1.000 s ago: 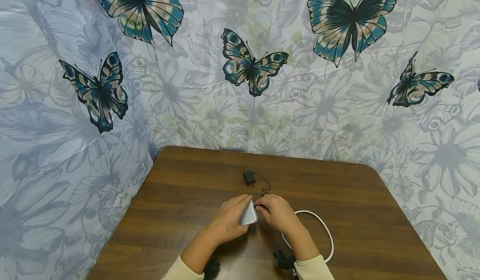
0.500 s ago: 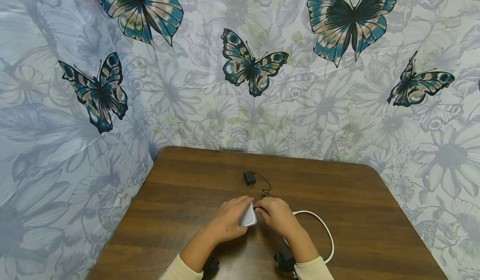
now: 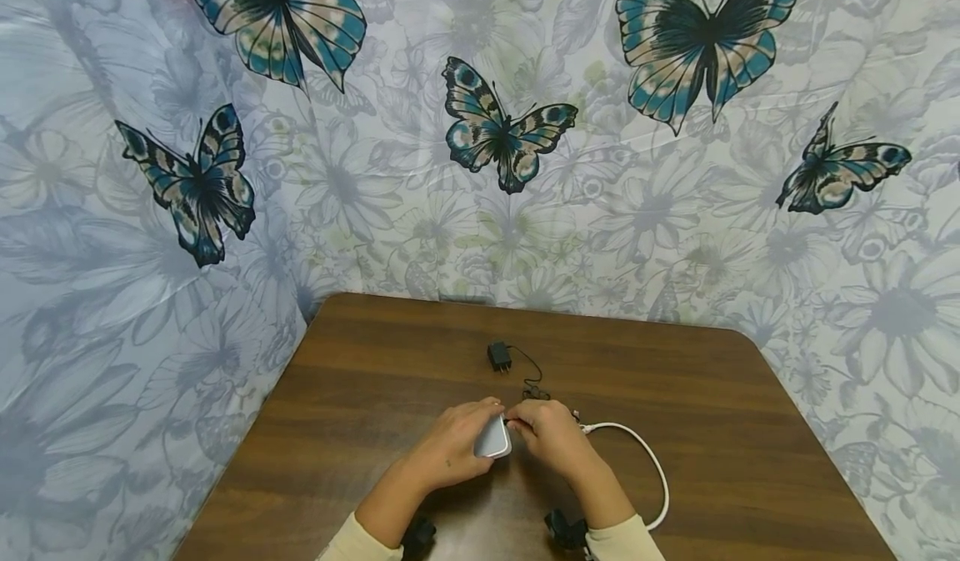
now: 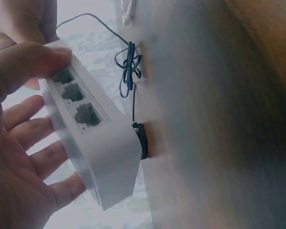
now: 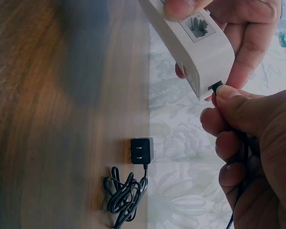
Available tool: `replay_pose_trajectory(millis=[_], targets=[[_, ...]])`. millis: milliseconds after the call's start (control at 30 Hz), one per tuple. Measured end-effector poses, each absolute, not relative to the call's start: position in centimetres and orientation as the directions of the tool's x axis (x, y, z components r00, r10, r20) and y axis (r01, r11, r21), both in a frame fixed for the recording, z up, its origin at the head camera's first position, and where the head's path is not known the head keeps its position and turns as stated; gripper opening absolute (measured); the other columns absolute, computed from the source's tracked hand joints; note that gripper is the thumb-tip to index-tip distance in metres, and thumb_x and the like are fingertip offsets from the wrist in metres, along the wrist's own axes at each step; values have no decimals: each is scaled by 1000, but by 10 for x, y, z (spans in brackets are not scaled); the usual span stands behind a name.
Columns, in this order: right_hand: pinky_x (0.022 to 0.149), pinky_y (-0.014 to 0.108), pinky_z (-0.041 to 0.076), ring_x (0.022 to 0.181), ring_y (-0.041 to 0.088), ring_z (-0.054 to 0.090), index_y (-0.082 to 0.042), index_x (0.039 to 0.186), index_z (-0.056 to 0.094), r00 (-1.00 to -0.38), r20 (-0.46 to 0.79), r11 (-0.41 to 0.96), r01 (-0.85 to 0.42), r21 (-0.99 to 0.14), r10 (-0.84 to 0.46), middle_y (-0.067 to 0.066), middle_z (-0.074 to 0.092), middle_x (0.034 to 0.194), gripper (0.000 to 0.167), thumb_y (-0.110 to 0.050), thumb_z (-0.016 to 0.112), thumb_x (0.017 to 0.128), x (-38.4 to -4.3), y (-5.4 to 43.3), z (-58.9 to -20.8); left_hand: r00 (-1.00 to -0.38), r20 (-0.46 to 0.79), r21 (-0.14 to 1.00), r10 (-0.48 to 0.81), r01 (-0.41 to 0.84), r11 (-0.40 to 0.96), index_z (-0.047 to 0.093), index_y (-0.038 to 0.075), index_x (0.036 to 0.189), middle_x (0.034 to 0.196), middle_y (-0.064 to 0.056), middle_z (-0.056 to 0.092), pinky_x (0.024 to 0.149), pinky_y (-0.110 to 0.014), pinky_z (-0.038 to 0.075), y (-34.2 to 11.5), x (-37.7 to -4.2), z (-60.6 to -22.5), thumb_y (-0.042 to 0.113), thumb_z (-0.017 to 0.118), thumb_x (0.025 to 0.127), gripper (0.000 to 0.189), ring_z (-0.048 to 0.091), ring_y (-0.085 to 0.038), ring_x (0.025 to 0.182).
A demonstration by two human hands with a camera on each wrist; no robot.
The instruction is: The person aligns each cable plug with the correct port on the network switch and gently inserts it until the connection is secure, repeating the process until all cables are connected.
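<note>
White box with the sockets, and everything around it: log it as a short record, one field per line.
White box: off the table, three sockets showing in the left wrist view
Left hand: holds the white box
Right hand: pinches the black plug at the box's end
Plug depth: cannot tell if fully in
Black adapter: on the table beyond the hands, prongs showing
Black cord: bundled in loops near the adapter
White cable: curves to the right of the right hand
Wall: butterfly and flower print

High head view, close wrist views, box [image 4: 112, 157] in all
</note>
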State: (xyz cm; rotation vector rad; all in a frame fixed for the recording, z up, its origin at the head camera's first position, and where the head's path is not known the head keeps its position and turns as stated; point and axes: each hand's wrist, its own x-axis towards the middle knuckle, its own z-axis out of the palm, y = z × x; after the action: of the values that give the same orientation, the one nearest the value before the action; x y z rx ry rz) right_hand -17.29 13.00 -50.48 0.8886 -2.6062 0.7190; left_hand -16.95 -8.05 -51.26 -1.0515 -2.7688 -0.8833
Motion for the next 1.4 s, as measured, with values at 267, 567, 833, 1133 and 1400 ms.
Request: replay_pose_trajectory(millis=[267,567,833,1133,1400], targets=[[69,24,56,81,13,71,-8,88,75,-739,461,640,-666,-384,-492,2,75,89,7,-4,77,83,-172,127,-509,-763,253,520,595,626,581,59,15,129,141,-7,58,99,-47,48,-84,-170,-512,14,85,72,62,58,-24,125],[68,22,56,81,12,71,-8,91,78,-751,466,633,-653,-416,-468,2,76,90,9,-4,78,83,-173,129,-523,-753,256,494,606,641,587,58,19,125,128,-3,65,85,-36,52,-82,-173,-520,16,84,71,60,63,-14,104],[71,26,57,84,13,72,-9,98,79,-789,423,645,-611,-459,-447,2,77,94,14,-5,77,84,-177,134,-534,-784,201,445,588,608,658,55,17,132,119,-1,67,79,-32,51,-75,-176,-522,18,86,70,69,62,-13,96],[74,28,57,86,12,71,-12,97,79,-779,462,672,-613,-415,-425,-2,76,95,13,-12,78,84,-181,135,-533,-792,184,406,582,600,689,58,17,134,144,-8,56,100,-45,48,-73,-177,-524,23,85,76,64,55,-25,129],[70,25,54,81,5,65,-18,100,76,-809,411,728,-571,-380,-420,-9,72,94,12,-20,76,88,-178,135,-529,-801,178,457,572,582,673,58,17,135,146,-9,54,89,-40,52,-78,-172,-522,27,84,79,63,59,-26,121]])
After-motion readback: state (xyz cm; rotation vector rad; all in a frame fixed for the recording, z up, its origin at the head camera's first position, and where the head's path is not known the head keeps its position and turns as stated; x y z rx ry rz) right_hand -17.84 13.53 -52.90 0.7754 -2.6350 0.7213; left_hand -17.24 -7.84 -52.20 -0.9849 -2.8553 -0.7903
